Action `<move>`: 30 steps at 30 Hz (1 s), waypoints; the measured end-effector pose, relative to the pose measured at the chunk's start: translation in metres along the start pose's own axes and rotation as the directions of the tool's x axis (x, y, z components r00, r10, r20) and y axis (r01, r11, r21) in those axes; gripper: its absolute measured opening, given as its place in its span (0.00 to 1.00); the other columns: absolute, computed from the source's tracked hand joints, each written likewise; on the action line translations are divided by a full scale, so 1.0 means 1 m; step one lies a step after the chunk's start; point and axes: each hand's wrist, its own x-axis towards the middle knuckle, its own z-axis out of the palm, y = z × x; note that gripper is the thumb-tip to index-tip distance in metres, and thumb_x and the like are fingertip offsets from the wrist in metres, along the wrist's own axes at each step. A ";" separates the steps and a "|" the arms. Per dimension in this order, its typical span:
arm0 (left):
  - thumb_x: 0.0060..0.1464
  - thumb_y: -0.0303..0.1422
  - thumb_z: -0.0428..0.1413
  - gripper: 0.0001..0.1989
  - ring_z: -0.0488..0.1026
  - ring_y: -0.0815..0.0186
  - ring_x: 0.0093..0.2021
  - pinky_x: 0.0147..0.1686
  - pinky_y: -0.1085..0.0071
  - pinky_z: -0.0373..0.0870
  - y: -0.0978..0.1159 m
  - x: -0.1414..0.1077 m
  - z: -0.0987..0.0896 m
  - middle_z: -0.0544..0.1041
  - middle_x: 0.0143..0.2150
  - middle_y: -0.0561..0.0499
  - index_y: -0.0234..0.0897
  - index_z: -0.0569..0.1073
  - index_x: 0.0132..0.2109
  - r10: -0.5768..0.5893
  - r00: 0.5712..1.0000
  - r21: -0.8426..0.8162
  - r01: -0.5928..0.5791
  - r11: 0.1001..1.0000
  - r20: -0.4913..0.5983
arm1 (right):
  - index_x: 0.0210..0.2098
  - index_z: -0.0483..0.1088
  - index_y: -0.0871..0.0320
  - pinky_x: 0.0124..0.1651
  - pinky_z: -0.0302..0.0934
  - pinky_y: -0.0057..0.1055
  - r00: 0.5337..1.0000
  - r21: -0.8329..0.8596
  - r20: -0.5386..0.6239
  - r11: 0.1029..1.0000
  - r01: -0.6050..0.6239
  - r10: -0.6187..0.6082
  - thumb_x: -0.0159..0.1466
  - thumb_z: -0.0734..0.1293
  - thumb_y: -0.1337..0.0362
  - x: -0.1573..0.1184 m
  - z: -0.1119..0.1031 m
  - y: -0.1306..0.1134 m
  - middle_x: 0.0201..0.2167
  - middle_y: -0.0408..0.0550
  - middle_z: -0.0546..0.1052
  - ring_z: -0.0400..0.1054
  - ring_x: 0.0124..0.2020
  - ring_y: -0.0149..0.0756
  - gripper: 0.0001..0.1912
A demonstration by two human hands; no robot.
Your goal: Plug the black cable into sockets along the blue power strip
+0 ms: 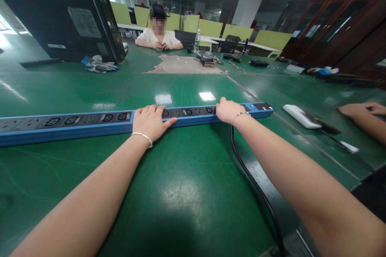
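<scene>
A long blue power strip point(66, 130) with black sockets lies across the green table from the left edge to right of centre. My left hand point(152, 122) grips the strip near its middle, fingers over the top and thumb along the front side. Further right, my right hand point(229, 110) is closed above the sockets, its fingers curled. From beneath it a black power cord point(249, 174) runs down toward the bottom of the view. The cord's upper end is hidden by the hand. Each wrist has a silver bracelet.
A black computer case point(69, 16) and gloves point(99, 64) stand at the back left. Across the table sits a person point(158, 36). A white block-shaped object point(301, 116) lies at right, near another person's hands point(358, 110). Loose parts and a bottle point(197, 40) are farther back.
</scene>
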 end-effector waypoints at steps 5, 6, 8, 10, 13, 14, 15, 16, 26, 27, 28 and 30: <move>0.54 0.56 0.39 0.33 0.63 0.54 0.55 0.51 0.58 0.55 0.001 0.000 -0.001 0.70 0.53 0.43 0.40 0.65 0.56 -0.010 1.000 0.006 0.010 1.000 0.014 | 0.51 0.61 0.64 0.47 0.59 0.45 0.999 -0.027 0.052 1.000 0.006 -0.004 0.63 0.52 0.57 0.008 -0.005 0.000 0.46 0.66 0.71 0.69 0.46 0.51 0.22; 0.54 0.56 0.39 0.33 0.63 0.54 0.55 0.51 0.58 0.55 0.001 0.000 -0.001 0.71 0.53 0.43 0.40 0.65 0.56 -0.006 1.000 0.006 0.006 1.000 0.013 | 0.51 0.61 0.64 0.47 0.60 0.45 0.999 -0.028 0.053 1.000 0.006 -0.005 0.63 0.52 0.57 0.008 -0.005 0.000 0.46 0.67 0.71 0.69 0.46 0.51 0.22; 0.54 0.56 0.39 0.33 0.64 0.53 0.54 0.51 0.58 0.55 0.001 -0.001 -0.001 0.71 0.53 0.42 0.39 0.66 0.56 0.002 1.000 0.004 -0.002 1.000 0.011 | 0.51 0.61 0.64 0.47 0.60 0.44 0.999 -0.022 0.042 1.000 0.005 -0.004 0.63 0.52 0.57 0.006 -0.004 0.000 0.45 0.67 0.72 0.69 0.45 0.50 0.22; 0.54 0.56 0.39 0.33 0.64 0.53 0.54 0.51 0.58 0.55 0.000 -0.001 -0.001 0.71 0.52 0.42 0.39 0.66 0.56 0.006 1.000 0.003 -0.006 1.000 0.007 | 0.50 0.61 0.65 0.46 0.60 0.43 1.000 -0.005 0.006 1.000 0.000 0.000 0.64 0.50 0.58 0.002 -0.002 -0.001 0.44 0.67 0.72 0.69 0.45 0.50 0.22; 0.54 0.57 0.39 0.34 0.64 0.53 0.54 0.51 0.58 0.55 -0.001 0.000 0.001 0.70 0.53 0.42 0.39 0.65 0.56 0.007 1.000 0.006 -0.008 1.000 0.006 | 0.50 0.61 0.65 0.46 0.61 0.43 0.998 0.022 -0.054 1.000 -0.023 0.024 0.65 0.48 0.58 -0.004 0.002 -0.002 0.43 0.67 0.72 0.69 0.45 0.49 0.23; 0.54 0.57 0.39 0.34 0.64 0.53 0.54 0.51 0.58 0.55 -0.001 0.000 0.001 0.70 0.53 0.42 0.40 0.65 0.56 0.010 1.000 0.007 -0.010 1.000 0.007 | 0.50 0.61 0.65 0.46 0.60 0.42 0.998 0.027 -0.060 0.999 -0.030 0.032 0.65 0.48 0.57 -0.005 0.003 -0.002 0.43 0.67 0.72 0.69 0.45 0.49 0.23; 0.53 0.57 0.39 0.34 0.64 0.53 0.54 0.51 0.58 0.55 -0.002 0.000 0.001 0.70 0.53 0.42 0.40 0.65 0.56 0.015 1.000 0.008 -0.015 1.000 0.010 | 0.50 0.61 0.65 0.46 0.60 0.42 0.998 0.029 -0.059 0.999 -0.035 0.037 0.65 0.48 0.57 -0.006 0.003 -0.002 0.43 0.67 0.72 0.69 0.45 0.49 0.23; 0.53 0.58 0.39 0.34 0.64 0.53 0.54 0.50 0.58 0.55 -0.002 0.000 0.001 0.70 0.53 0.42 0.40 0.65 0.56 0.021 1.000 0.009 -0.021 1.000 0.013 | 0.50 0.61 0.65 0.46 0.60 0.42 0.998 0.031 -0.054 0.999 -0.037 0.039 0.65 0.48 0.57 -0.006 0.003 -0.002 0.44 0.67 0.72 0.69 0.45 0.49 0.23; 0.50 0.59 0.42 0.36 0.64 0.52 0.53 0.50 0.58 0.55 -0.002 -0.001 0.001 0.70 0.53 0.41 0.41 0.64 0.57 0.018 1.000 0.023 -0.018 1.000 0.012 | 0.49 0.61 0.64 0.45 0.61 0.43 0.997 0.033 -0.067 0.999 -0.041 0.043 0.65 0.48 0.57 -0.007 0.004 -0.002 0.43 0.66 0.73 0.69 0.45 0.50 0.22; 0.50 0.59 0.42 0.36 0.63 0.52 0.54 0.50 0.58 0.54 -0.002 -0.001 0.001 0.70 0.53 0.42 0.41 0.64 0.58 0.013 1.000 0.017 -0.013 1.000 0.016 | 0.49 0.61 0.64 0.45 0.61 0.43 0.996 0.032 -0.076 0.998 -0.045 0.048 0.65 0.48 0.57 -0.008 0.005 -0.003 0.43 0.66 0.73 0.69 0.45 0.50 0.22; 0.51 0.59 0.42 0.36 0.63 0.52 0.54 0.51 0.58 0.54 -0.002 -0.001 0.001 0.70 0.53 0.42 0.41 0.64 0.58 0.010 1.000 0.012 -0.010 1.000 0.018 | 0.49 0.61 0.64 0.45 0.61 0.43 0.995 0.031 -0.087 0.998 -0.051 0.053 0.65 0.48 0.57 -0.009 0.006 -0.003 0.42 0.66 0.73 0.69 0.45 0.49 0.22; 0.51 0.59 0.41 0.36 0.63 0.52 0.53 0.50 0.59 0.54 -0.002 -0.001 0.001 0.70 0.53 0.42 0.41 0.64 0.57 0.012 1.000 0.007 -0.012 1.000 0.014 | 0.49 0.61 0.65 0.45 0.61 0.43 0.992 0.029 -0.109 0.998 -0.062 0.064 0.65 0.48 0.57 -0.010 0.006 -0.003 0.42 0.66 0.73 0.69 0.44 0.50 0.22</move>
